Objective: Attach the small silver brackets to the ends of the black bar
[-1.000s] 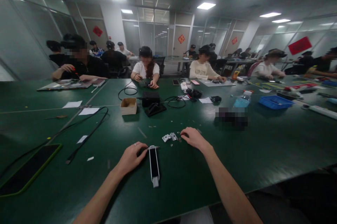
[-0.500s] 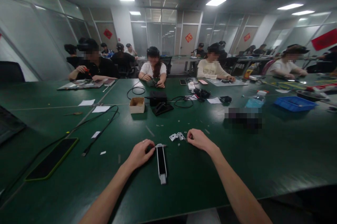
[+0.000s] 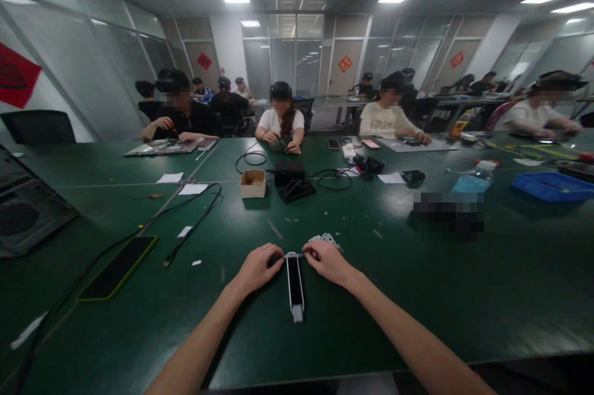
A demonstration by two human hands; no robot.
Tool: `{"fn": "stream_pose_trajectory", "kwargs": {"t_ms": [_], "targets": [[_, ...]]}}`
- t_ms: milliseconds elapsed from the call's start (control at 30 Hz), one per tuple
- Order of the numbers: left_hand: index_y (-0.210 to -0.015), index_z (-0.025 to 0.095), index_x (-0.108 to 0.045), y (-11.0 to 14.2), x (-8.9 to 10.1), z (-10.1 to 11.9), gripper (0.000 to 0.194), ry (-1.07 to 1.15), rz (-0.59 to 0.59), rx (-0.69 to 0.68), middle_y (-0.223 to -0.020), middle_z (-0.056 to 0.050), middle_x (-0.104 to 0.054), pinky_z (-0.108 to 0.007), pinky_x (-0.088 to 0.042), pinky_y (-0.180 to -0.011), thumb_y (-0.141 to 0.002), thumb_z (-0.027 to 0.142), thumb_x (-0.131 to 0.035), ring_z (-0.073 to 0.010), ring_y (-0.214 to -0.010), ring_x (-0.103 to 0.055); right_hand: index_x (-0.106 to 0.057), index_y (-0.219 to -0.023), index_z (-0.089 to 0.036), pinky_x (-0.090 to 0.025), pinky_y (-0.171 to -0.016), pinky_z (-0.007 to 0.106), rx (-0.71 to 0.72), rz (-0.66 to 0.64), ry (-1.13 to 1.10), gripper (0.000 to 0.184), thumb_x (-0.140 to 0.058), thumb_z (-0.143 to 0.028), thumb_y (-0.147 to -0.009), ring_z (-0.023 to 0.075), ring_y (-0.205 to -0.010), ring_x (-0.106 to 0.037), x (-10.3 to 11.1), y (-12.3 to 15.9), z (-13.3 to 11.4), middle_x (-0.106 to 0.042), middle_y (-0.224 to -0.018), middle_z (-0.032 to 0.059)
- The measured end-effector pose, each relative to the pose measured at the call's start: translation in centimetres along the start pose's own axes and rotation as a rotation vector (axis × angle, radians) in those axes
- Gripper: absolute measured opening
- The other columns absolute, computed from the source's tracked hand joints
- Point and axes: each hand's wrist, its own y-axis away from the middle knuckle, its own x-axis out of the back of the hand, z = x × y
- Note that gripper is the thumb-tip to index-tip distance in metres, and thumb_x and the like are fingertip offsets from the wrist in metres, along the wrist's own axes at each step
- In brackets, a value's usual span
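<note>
Hands [image 3: 263, 265] close together — fingers curled.

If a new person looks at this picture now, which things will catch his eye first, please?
Probably the two bare hands, left and right, at either side of the top end of a slim white-framed piece with a dark middle, lying on the green table. Next, perhaps, the green-edged phone at the left and the bright blue tray at the far right.
</note>
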Motion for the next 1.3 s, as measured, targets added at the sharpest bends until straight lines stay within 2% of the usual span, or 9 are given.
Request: {"fn": "stream_pose_trajectory", "kwargs": {"t_ms": [400, 667, 1033, 1133, 1300], "targets": [[-0.092, 0.02, -0.063, 0.0, 0.0, 0.1, 0.014, 0.014, -0.003, 0.001, -0.085, -0.003, -0.066, -0.028, -0.047, -0.07, -0.086, 0.025, -0.051, -0.0175, -0.075, -0.06, -0.065, -0.095, -0.017, -0.045, -0.067, 0.029, -0.001, -0.041, -0.075, 0.014, -0.056, -0.017, -0.085, 0.0145, -0.071, -0.056, 0.0, 0.3, 0.8, -0.064, -0.084, 0.0044], [-0.091, 0.019, -0.064, 0.0, 0.0, -0.2, 0.014, 0.031, -0.005, -0.002, -0.082, -0.002, -0.065, -0.026, -0.045, -0.065, -0.088, 0.025, -0.052, -0.0165, -0.07, -0.058, -0.066, -0.096, -0.016, -0.047, -0.072, 0.031, -0.045, -0.068, -0.091, 0.013, -0.058, -0.017, -0.086, 0.0168, -0.081, -0.059, 0.4, 0.2, 0.1, -0.066, -0.092, 0.0063], [-0.08, 0.017, -0.065, -0.1, -0.5, -0.9, 0.009, 0.04, 0.007, 0.026, -0.075, -0.001, -0.065, -0.025, -0.043, -0.064, -0.085, 0.02, -0.059, -0.0164, -0.069, -0.06, -0.072, -0.09, -0.02, -0.049, -0.075, 0.031, -0.151, 0.012, -0.211, 0.012, -0.063, -0.02, -0.082, 0.0168, -0.078, -0.065, 0.0, 0.2, 0.2, -0.072, -0.087, 0.0032], [-0.08, 0.017, -0.065, -0.1, -0.6, -1.0, 0.008, 0.051, 0.01, 0.028, -0.077, -0.001, -0.066, -0.025, -0.044, -0.065, -0.085, 0.02, -0.059, -0.0162, -0.071, -0.061, -0.072, -0.089, -0.021, -0.048, -0.073, 0.032, -0.163, 0.004, -0.246, 0.012, -0.064, -0.022, -0.081, 0.017, -0.077, -0.064, 0.1, 0.3, 0.1, -0.071, -0.086, 0.0031], [-0.081, 0.018, -0.065, -0.1, -0.5, -0.9, 0.007, 0.066, 0.012, 0.031, -0.079, -0.002, -0.068, -0.025, -0.045, -0.066, -0.084, 0.021, -0.06, -0.0164, -0.072, -0.062, -0.071, -0.089, -0.021, -0.044, -0.062, 0.028, -0.169, -0.019, -0.234, 0.013, -0.064, -0.027, -0.081, 0.0148, -0.066, -0.058, 0.3, 0.3, 0.2, -0.067, -0.076, 0.002]]}}
